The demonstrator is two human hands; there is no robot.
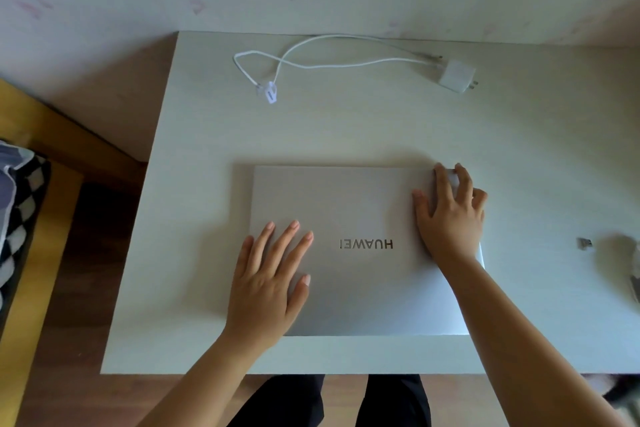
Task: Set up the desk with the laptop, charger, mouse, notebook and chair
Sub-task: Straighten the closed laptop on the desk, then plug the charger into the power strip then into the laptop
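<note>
Laptop (360,246) closed, flat on desk (536,156), near-centre. Left hand (270,274) splayed, resting flat on lid; right hand (450,215) spread over far-right corner, gripping nothing. Likely stiff, smooth, slippery, moderately heavy: grip both side edges. Charger (453,76) lies far-right

Soft, dim daylight with a cool greenish cast, wide-angle view.
The closed silver laptop (353,250) throws a faint shadow towards the wall, its near right corner glares pale, the pale desk top (346,128) bows at the edges, and the right margin smears into blur.
</note>
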